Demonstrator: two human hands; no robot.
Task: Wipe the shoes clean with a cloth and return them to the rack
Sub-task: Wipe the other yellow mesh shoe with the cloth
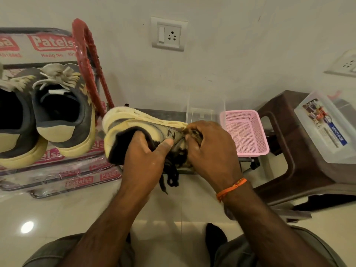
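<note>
A cream and grey sneaker (pixel 127 124) with a black collar lies on its side in mid-air, sole turned away from me. My left hand (pixel 146 155) grips it at the collar, thumb pressed on its side. My right hand (pixel 210 149) holds a bunched brown patterned cloth (pixel 193 134) against the sneaker's front part. Black laces (pixel 172 174) dangle below. On the red-framed rack (pixel 86 54) at the left, two dark grey sneakers (pixel 63 112) with cream soles stand heel toward me.
A pink mesh basket (pixel 244 132) and a clear plastic box (pixel 205 110) sit behind the hands. At the right, a brown plastic stool (pixel 285 143) carries a lidded clear container (pixel 327 128). Wall sockets are above; glossy tiled floor lies below, my knees at the bottom.
</note>
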